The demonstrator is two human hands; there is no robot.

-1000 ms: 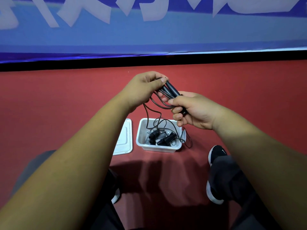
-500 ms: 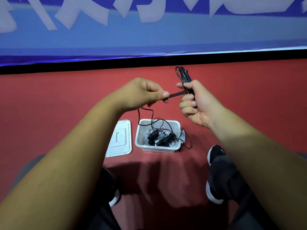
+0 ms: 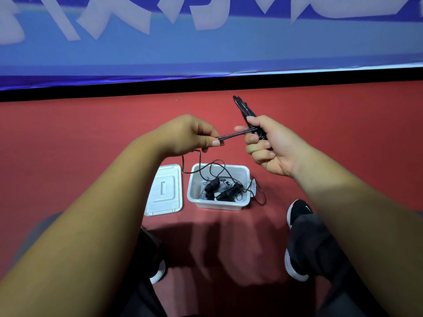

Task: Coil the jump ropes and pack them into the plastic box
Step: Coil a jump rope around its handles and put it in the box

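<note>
My right hand (image 3: pixel 272 147) grips the black jump rope handles (image 3: pixel 244 110), which stick up and away above the fist. My left hand (image 3: pixel 187 136) pinches the thin black cord (image 3: pixel 231 135), pulled taut between the two hands. From the left hand the slack cord (image 3: pixel 199 167) hangs down into the white plastic box (image 3: pixel 196 179) on the red floor. Inside the box lie other black handles with coiled cord (image 3: pixel 225 191). A loop of cord (image 3: pixel 259 193) spills over the box's right side.
The box's white lid (image 3: pixel 164 191) lies flat just left of the box. My black shoes (image 3: pixel 297 211) and dark trouser legs flank the box at the bottom. A blue banner with a black base strip (image 3: pixel 206 86) closes off the floor behind.
My hands moved apart: the right hand lifted the handles upright, and the left hand slid out along the cord, drawing it taut. Since half a second ago little has shifted.
</note>
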